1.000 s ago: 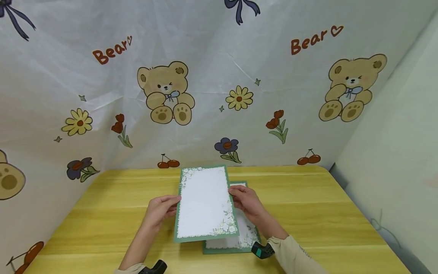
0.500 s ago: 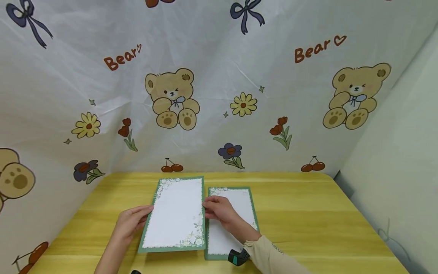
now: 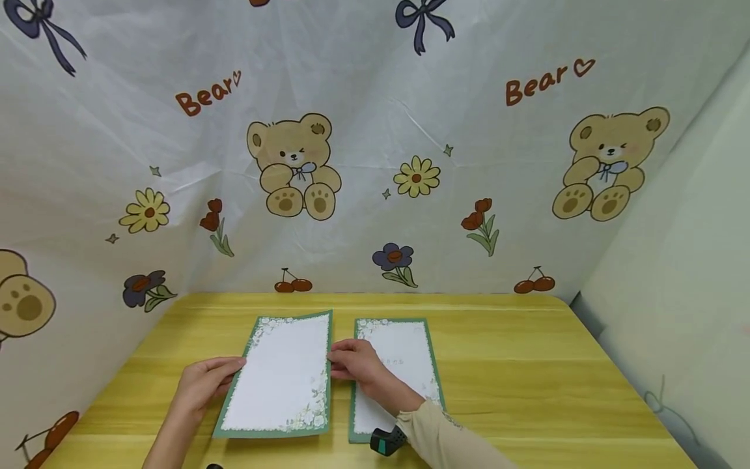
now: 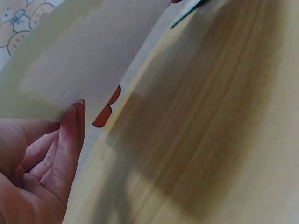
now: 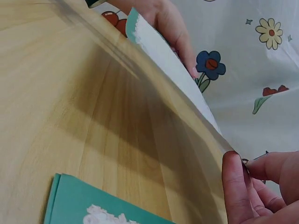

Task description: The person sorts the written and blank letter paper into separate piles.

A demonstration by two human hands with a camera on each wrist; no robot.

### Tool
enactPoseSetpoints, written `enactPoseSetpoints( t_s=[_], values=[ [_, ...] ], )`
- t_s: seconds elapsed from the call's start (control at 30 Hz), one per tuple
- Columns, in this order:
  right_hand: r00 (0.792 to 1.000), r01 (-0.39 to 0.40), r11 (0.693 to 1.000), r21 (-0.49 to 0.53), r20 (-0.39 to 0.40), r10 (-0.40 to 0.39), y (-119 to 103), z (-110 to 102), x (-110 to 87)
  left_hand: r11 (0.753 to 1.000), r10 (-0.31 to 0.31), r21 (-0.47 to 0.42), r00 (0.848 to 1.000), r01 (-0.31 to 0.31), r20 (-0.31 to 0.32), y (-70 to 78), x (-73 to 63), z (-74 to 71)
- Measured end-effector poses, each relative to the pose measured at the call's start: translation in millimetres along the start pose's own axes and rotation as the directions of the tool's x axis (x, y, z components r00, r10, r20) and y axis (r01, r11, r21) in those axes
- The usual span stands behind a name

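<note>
A sheet of letter paper point(image 3: 278, 374) with a green edge and white floral border is held above the table, tilted, its shadow below it. My left hand point(image 3: 202, 384) pinches its left edge between thumb and fingers. On the opposite edge, my right hand point(image 3: 364, 365) pinches it too. Beneath my right forearm lies a second green-edged floral stack of paper point(image 3: 404, 342), with faint lettering near its middle. In the right wrist view the layered corner of that stack point(image 5: 70, 191) shows, apart from the raised sheet point(image 5: 173, 67). The left wrist view shows the sheet's underside point(image 4: 79, 56).
The yellow wood-grain table point(image 3: 515, 378) extends to both sides. A white cloth point(image 3: 351, 78) printed with bears and flowers hangs behind it. A pale wall point(image 3: 685, 260) stands on the right, with a thin cord point(image 3: 662, 404) by it.
Both hands have carried the sheet left and lowered it toward the table, off the stack it partly covered. More of the stack's top now shows. The head view has shifted slightly.
</note>
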State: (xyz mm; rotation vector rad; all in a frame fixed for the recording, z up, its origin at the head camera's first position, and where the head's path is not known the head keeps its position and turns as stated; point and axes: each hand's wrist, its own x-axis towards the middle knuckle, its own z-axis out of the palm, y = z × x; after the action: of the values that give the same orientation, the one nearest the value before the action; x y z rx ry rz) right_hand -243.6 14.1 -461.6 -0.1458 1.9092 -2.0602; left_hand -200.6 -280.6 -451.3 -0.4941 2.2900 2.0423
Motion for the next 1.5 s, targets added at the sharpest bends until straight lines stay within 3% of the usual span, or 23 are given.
enactPoseSetpoints(
  t_s=[0.2, 0.5, 0.73, 0.93, 1.17, 1.33, 1.5],
  values=[
    [1.0, -0.028, 1.0, -0.012, 0.01, 0.028, 4.2, 2.7, 1.1, 0.999, -0.006, 0.052, 1.0, 0.007, -0.021, -6.0, 2.4, 0.6],
    [0.996, -0.087, 0.992, -0.088, 0.024, 0.089, 3.2, 5.7, -1.3, 0.981, 0.044, 0.193, 0.998, -0.035, -0.042, -8.6, 1.9, 0.6],
    [0.995, -0.075, 0.971, -0.226, 0.051, 0.089, -2.7, 4.3, -7.9, 0.9, 0.129, 0.426, 0.99, -0.091, -0.06, -3.7, -3.2, -1.3],
    [0.997, -0.025, 0.945, -0.325, 0.061, 0.047, -10.5, 0.3, -13.0, 0.89, 0.133, 0.447, 0.988, -0.084, -0.08, 1.6, -4.8, -0.9],
    [0.996, 0.015, 0.921, -0.389, 0.087, 0.02, -17.8, -2.6, -13.8, 0.873, 0.185, 0.468, 0.981, -0.134, -0.064, 11.1, -7.3, 3.1],
    [0.995, 0.059, 0.903, -0.426, 0.103, -0.017, -22.2, -13.0, -22.7, 0.874, 0.192, 0.457, 0.981, -0.167, -0.009, 18.5, -11.6, 19.4],
    [0.99, 0.139, 0.827, -0.545, 0.083, -0.112, -24.7, -48.1, -36.8, 0.886, 0.193, 0.41, 0.976, -0.217, 0.098, 19.6, -14.9, 54.9]
  ],
)
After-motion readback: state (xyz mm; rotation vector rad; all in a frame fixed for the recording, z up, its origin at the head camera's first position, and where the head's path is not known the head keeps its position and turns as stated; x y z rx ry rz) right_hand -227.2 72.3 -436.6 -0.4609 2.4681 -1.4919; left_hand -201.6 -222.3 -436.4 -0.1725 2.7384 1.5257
